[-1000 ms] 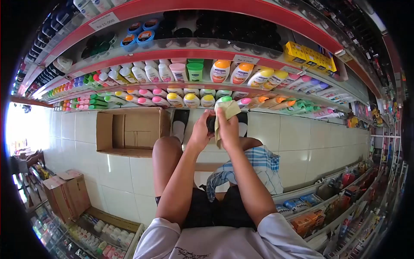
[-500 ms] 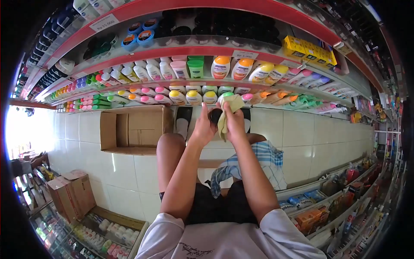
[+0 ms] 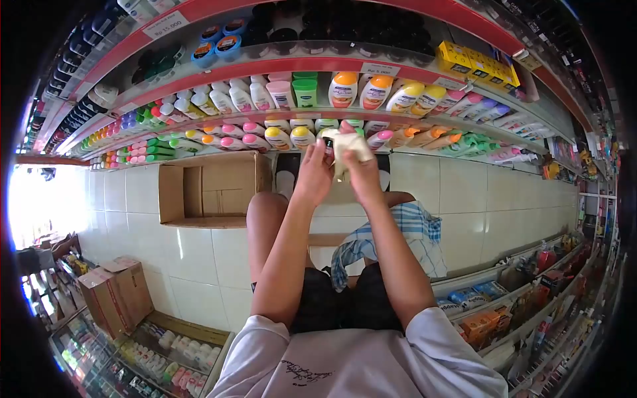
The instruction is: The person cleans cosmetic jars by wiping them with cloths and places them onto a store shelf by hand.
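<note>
My left hand (image 3: 314, 174) is closed around a small dark container (image 3: 328, 142), mostly hidden by the fingers and by a cloth. In my right hand (image 3: 362, 175) a pale yellow cloth (image 3: 350, 147) is bunched up and pressed against that container. Both hands are close together in front of the lower shelf rows, above my knees. Just beyond them stand bottles with yellow caps (image 3: 302, 137) and a bottle with a pink cap (image 3: 380, 138). A blue checked cloth (image 3: 415, 229) lies over my leg on the right.
An open cardboard box (image 3: 215, 221) rests on the tiled floor to the left. Orange-capped bottles (image 3: 344, 89), dark jars (image 3: 284, 38) and yellow boxes (image 3: 479, 65) fill the shelves ahead. A closed carton (image 3: 116, 298) stands behind at left, and low goods racks (image 3: 488, 325) run behind at right.
Both hands have moved up and slightly forward with the container and cloth. The cloth has turned and bunched, and more of the container is covered. The view has shifted slightly.
</note>
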Demonstrator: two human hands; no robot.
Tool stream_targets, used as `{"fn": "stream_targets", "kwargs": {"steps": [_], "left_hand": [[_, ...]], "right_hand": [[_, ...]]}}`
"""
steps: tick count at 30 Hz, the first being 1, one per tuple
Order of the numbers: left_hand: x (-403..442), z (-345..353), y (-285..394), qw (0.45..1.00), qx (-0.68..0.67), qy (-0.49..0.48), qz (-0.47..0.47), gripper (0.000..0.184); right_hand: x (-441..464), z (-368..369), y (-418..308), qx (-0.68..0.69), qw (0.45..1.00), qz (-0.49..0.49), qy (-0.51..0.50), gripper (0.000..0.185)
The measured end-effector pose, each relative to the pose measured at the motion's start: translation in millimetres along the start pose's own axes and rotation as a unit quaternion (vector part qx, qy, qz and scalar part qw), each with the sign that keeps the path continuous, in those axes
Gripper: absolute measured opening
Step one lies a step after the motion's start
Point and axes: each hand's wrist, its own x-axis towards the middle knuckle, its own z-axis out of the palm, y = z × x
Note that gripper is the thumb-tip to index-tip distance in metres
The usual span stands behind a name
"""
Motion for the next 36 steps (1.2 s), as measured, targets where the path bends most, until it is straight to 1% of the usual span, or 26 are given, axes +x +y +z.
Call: {"fn": "stream_targets", "kwargs": {"steps": [1, 3, 4, 6, 7, 9, 11, 12, 13, 14, 15, 16, 17, 18, 20, 21, 23, 24, 25, 27, 28, 30, 31, 33, 35, 36], "left_hand": [[-0.4, -2.1, -0.7, 1.000, 0.001, 0.001, 0.000, 0.021], [-2.0, -3.2, 1.7, 0.999, 0.023, 0.008, -0.025, 0.017], [-3.6, -2.4, 4.3, 0.999, 0.024, 0.009, -0.025, 0.017], [-5.7, 0.7, 10.6, 0.999, 0.011, 0.012, -0.044, 0.028], [-6.3, 2.5, 12.6, 0.998, 0.005, 0.013, -0.053, 0.035], [-4.4, 1.3, 10.9, 0.998, 0.017, 0.026, -0.055, 0.039], [-3.0, -7.0, 8.2, 0.990, 0.122, 0.034, -0.068, 0.041], [-4.5, 1.3, 6.3, 0.980, 0.182, 0.066, -0.054, 0.044], [-6.5, 2.8, 6.2, 0.980, 0.181, 0.065, -0.052, 0.044], [-9.8, 4.0, 6.4, 0.964, 0.254, 0.069, -0.041, 0.045], [-11.4, 3.9, 6.0, 0.942, 0.325, 0.072, -0.030, 0.046], [-6.9, -7.0, -0.2, 0.892, 0.451, 0.012, 0.030, 0.047], [-2.6, -17.4, -7.2, 0.892, 0.452, 0.011, 0.030, 0.047], [-5.9, -13.1, -6.3, 0.907, 0.420, 0.018, 0.012, 0.047], [-9.9, -1.9, -5.4, 0.930, 0.365, 0.048, -0.018, 0.047], [-5.4, -6.8, -10.6, 0.930, 0.364, 0.048, -0.018, 0.047], [5.8, -23.5, -24.7, 0.901, 0.428, 0.011, 0.065, 0.047], [2.1, -19.0, -22.9, 0.911, 0.411, 0.004, 0.034, 0.047], [-3.9, -10.9, -16.5, 0.910, 0.412, 0.002, 0.033, 0.047], [-12.7, 0.9, -5.2, 0.925, 0.372, -0.026, -0.072, 0.041], [-13.5, 2.0, -7.2, 0.925, 0.373, -0.028, -0.073, 0.041], [-14.7, 3.4, -12.9, 0.891, 0.448, -0.071, -0.004, 0.036], [-12.1, 0.9, -16.8, 0.891, 0.448, -0.072, -0.003, 0.036], [-8.4, -1.4, -21.4, 0.866, 0.468, -0.083, 0.158, 0.037], [-8.0, -2.1, -18.6, 0.867, 0.464, -0.091, 0.154, 0.036], [-7.5, -2.5, -16.9, 0.876, 0.454, -0.091, 0.134, 0.033]], "right_hand": [[1.0, 0.1, 9.1, -0.182, 0.982, -0.056, 0.000, 0.042], [-3.0, 6.7, 9.5, -0.043, 0.997, 0.053, 0.044, 0.034], [-3.2, 3.6, 13.0, -0.041, 0.997, 0.054, 0.044, 0.034], [-0.2, -5.2, 16.5, -0.039, 0.987, 0.126, 0.092, 0.039], [0.5, -6.5, 15.6, -0.039, 0.987, 0.125, 0.091, 0.039], [3.1, -8.4, 10.4, 0.146, 0.968, 0.156, 0.132, 0.038], [4.6, -7.3, 3.3, 0.144, 0.965, 0.173, 0.135, 0.043], [5.2, -4.1, 1.8, 0.176, 0.970, 0.140, 0.091, 0.043], [4.8, -1.3, 0.7, 0.207, 0.971, 0.108, 0.046, 0.044], [2.6, -0.6, 3.5, 0.111, 0.990, 0.080, -0.008, 0.046], [-1.0, 5.8, -5.3, 0.011, 0.995, 0.082, -0.056, 0.040], [-1.6, 8.2, 2.0, -0.072, 0.994, 0.050, -0.058, 0.037], [-1.7, 8.8, 8.3, -0.155, 0.986, 0.017, -0.060, 0.034], [-3.1, 7.7, 5.9, -0.156, 0.986, 0.018, -0.059, 0.034], [-3.6, 4.8, 0.2, -0.122, 0.980, 0.156, 0.023, 0.030], [-1.5, 2.4, 3.5, -0.123, 0.980, 0.155, 0.023, 0.030], [2.2, -1.7, 14.0, -0.083, 0.983, 0.114, 0.119, 0.030], [2.0, 5.4, -1.3, -0.046, 0.978, 0.143, 0.141, 0.030], [2.5, 1.6, 1.9, -0.045, 0.978, 0.143, 0.144, 0.030], [6.3, -5.4, 7.2, 0.112, 0.960, 0.182, 0.183, 0.033], [5.9, -8.5, 8.4, 0.175, 0.953, 0.175, 0.176, 0.036], [6.3, -11.5, 8.9, 0.183, 0.954, 0.164, 0.170, 0.037], [7.1, -11.4, 8.2, 0.190, 0.956, 0.154, 0.162, 0.038], [7.7, -12.4, 9.7, 0.189, 0.956, 0.153, 0.162, 0.039], [7.3, -16.5, 12.4, 0.113, 0.971, 0.166, 0.132, 0.039], [7.2, -14.6, 12.3, 0.113, 0.971, 0.166, 0.132, 0.039]]}}
